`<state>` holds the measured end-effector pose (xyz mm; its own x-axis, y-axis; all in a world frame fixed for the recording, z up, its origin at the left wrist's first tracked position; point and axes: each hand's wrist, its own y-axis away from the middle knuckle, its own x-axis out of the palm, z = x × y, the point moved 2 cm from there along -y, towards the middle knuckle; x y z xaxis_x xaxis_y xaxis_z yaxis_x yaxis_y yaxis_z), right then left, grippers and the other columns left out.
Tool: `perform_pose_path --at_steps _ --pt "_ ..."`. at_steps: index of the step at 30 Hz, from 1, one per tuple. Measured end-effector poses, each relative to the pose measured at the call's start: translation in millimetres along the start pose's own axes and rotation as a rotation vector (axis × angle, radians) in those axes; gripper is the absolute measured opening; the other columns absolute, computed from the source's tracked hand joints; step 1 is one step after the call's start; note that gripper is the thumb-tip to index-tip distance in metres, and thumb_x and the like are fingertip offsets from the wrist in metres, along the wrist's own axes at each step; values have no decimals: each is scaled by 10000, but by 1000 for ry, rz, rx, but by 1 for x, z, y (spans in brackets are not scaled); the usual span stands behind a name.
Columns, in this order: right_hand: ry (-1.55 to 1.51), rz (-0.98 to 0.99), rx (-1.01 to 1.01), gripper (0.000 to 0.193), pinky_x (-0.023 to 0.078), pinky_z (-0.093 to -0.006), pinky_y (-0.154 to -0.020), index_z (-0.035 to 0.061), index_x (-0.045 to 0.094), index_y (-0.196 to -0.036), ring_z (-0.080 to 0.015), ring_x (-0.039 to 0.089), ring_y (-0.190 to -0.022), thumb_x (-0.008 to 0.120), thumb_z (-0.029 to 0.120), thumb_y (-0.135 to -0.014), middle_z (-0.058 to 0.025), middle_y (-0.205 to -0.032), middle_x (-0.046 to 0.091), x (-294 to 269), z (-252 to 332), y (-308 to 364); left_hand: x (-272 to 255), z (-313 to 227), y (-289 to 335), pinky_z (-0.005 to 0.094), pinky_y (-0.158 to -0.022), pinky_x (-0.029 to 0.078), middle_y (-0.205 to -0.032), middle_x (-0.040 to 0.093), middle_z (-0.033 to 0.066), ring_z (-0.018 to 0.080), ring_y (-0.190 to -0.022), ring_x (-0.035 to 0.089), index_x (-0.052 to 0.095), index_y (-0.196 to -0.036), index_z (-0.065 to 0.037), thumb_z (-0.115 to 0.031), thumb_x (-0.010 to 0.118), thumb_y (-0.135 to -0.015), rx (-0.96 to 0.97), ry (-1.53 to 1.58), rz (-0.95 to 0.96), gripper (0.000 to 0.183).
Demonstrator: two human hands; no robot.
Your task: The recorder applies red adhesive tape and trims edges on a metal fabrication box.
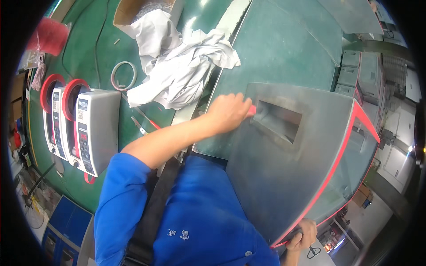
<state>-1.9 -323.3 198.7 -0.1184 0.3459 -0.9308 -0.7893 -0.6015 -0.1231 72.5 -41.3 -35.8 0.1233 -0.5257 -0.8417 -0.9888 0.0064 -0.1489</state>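
Note:
A large grey metal housing (284, 177) with a rectangular opening stands tilted in front of me, its outer edges lined with red tape (330, 179). My left hand (228, 113) is closed, fingers pinched on a small piece of red tape (252, 111) beside the left edge of the opening. Low at the right, my right hand (304, 235) is curled round the bottom corner of the housing, where the red edging ends. Its fingertips are partly hidden.
Two white tape dispensers (100, 128) with red rolls stand on the green table (88, 190) at left. Crumpled white cloth (177, 71), a box of small parts (124, 15), a tape ring (133, 75) and a red-handled tool (153, 124) lie nearby. More grey housings (350, 66) stand at right.

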Motion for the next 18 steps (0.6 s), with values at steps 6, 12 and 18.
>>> perform_pose_path --at_steps 6,12,18 --pt "-9 0 -22 368 433 -346 -496 -60 589 -761 -280 549 -547 459 281 -809 -137 -640 566 0 -2 2 0 1 -3 349 -469 415 -703 489 82 237 -583 536 532 -922 -70 -346 564 -794 20 18 -12 305" --pt "-13 -12 -25 376 436 -346 -495 -65 590 -784 -281 549 -547 455 284 -820 -147 -646 570 1 -2 3 -1 -1 -1 340 -461 410 -697 488 80 229 -592 537 531 -922 -74 -338 560 -800 21 -16 -22 292" --pt "-26 -19 -25 376 434 -349 -497 -70 587 -789 -288 550 -549 457 282 -822 -154 -652 574 1 -2 3 1 -5 6 342 -467 411 -695 491 78 230 -597 535 529 -901 -74 -326 557 -800 15 31 12 273"
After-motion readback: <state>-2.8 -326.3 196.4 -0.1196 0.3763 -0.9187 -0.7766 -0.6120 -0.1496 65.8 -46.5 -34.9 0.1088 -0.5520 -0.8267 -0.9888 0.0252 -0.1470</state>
